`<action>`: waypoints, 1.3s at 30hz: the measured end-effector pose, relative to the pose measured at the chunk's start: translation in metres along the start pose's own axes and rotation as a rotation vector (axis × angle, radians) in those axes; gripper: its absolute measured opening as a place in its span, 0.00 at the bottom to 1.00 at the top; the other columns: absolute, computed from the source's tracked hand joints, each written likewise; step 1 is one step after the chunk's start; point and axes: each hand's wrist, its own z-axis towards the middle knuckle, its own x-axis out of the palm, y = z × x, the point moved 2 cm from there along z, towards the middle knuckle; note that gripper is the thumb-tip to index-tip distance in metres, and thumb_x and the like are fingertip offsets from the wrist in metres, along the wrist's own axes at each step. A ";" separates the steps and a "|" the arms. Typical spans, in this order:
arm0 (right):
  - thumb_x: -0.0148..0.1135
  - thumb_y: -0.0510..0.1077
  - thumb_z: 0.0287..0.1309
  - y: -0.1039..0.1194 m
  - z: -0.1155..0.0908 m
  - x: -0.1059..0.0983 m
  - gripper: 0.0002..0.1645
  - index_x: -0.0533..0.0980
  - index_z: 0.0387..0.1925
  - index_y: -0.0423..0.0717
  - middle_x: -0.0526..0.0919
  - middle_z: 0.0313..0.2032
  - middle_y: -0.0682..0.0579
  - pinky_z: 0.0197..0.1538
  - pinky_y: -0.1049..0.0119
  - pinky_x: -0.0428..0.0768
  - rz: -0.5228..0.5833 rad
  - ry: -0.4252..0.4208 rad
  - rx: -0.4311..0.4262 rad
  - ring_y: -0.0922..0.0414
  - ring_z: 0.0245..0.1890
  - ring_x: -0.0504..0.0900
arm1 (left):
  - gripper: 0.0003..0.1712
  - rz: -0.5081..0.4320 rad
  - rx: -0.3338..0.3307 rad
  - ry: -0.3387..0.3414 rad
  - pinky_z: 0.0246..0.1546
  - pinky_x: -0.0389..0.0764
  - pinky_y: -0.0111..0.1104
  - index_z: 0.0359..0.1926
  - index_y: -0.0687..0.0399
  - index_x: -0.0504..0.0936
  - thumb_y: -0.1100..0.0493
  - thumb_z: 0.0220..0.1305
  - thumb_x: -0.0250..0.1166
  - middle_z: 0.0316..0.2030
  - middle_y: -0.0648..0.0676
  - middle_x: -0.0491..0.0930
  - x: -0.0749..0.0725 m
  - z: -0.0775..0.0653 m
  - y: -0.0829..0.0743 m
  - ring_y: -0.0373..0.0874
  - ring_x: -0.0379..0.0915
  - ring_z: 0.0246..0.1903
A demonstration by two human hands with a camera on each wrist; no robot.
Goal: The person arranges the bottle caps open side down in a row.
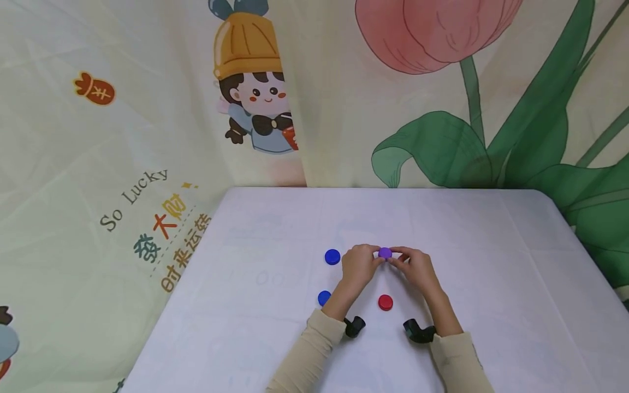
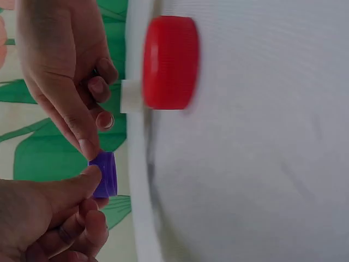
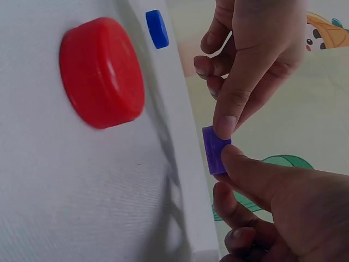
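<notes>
A purple bottle cap [image 1: 385, 253] is held between both hands, off the white tabletop. My left hand [image 1: 359, 266] pinches its left side with thumb and fingers. From the right, my right hand [image 1: 415, 267] pinches the same cap. In the left wrist view the purple cap [image 2: 103, 174] shows its ridged side, with the left thumb against it. The right wrist view shows the purple cap [image 3: 216, 149] between both thumbs. Nearer the body, a red bottle cap [image 1: 385, 303] lies on the table between the forearms.
Two blue caps lie to the left: one blue cap [image 1: 332, 257] beside the left hand, another blue cap [image 1: 324, 298] partly covered by the left forearm. Black wrist cameras [image 1: 419, 331] stick out inward from both wrists. A printed cloth [image 1: 334, 109] hangs behind the white table [image 1: 255, 234].
</notes>
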 end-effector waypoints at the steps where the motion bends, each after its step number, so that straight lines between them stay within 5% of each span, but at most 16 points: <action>1: 0.66 0.44 0.53 -0.001 0.001 0.002 0.19 0.79 0.47 0.43 0.77 0.25 0.51 0.30 0.64 0.66 0.000 0.011 0.006 0.54 0.26 0.70 | 0.14 0.008 -0.016 0.011 0.18 0.69 0.29 0.41 0.44 0.86 0.48 0.54 0.68 0.31 0.47 0.83 0.003 0.000 0.001 0.42 0.77 0.27; 16: 0.65 0.43 0.54 0.000 0.001 0.012 0.17 0.79 0.46 0.40 0.73 0.21 0.52 0.27 0.65 0.65 -0.058 0.040 0.046 0.56 0.23 0.68 | 0.16 0.060 -0.073 0.086 0.24 0.73 0.32 0.42 0.43 0.86 0.45 0.52 0.68 0.37 0.48 0.83 0.020 0.004 0.006 0.44 0.79 0.34; 23: 0.65 0.43 0.54 0.009 -0.002 -0.009 0.19 0.79 0.47 0.40 0.76 0.24 0.51 0.29 0.63 0.68 -0.110 0.012 0.030 0.54 0.26 0.70 | 0.26 0.077 -0.050 0.087 0.30 0.77 0.35 0.51 0.47 0.81 0.44 0.52 0.68 0.42 0.51 0.82 0.007 0.006 -0.002 0.46 0.78 0.39; 28: 0.63 0.44 0.56 0.002 0.003 -0.034 0.20 0.77 0.49 0.40 0.77 0.30 0.46 0.26 0.66 0.71 -0.104 -0.007 0.084 0.52 0.27 0.70 | 0.22 0.037 0.008 0.070 0.24 0.75 0.30 0.48 0.45 0.83 0.44 0.53 0.68 0.33 0.48 0.82 -0.010 0.022 -0.020 0.40 0.77 0.31; 32: 0.62 0.43 0.57 -0.009 0.005 -0.050 0.20 0.76 0.50 0.39 0.78 0.31 0.44 0.26 0.66 0.71 -0.123 -0.028 0.102 0.51 0.27 0.70 | 0.19 0.023 0.064 0.139 0.20 0.69 0.26 0.47 0.41 0.83 0.44 0.55 0.67 0.26 0.43 0.79 -0.013 0.039 -0.039 0.35 0.73 0.25; 39: 0.64 0.42 0.54 -0.031 0.007 -0.063 0.24 0.74 0.52 0.36 0.77 0.31 0.44 0.28 0.64 0.69 -0.120 0.052 0.161 0.51 0.28 0.70 | 0.20 0.089 0.086 0.325 0.30 0.74 0.30 0.47 0.37 0.83 0.43 0.51 0.69 0.44 0.42 0.80 0.011 0.061 -0.061 0.39 0.75 0.40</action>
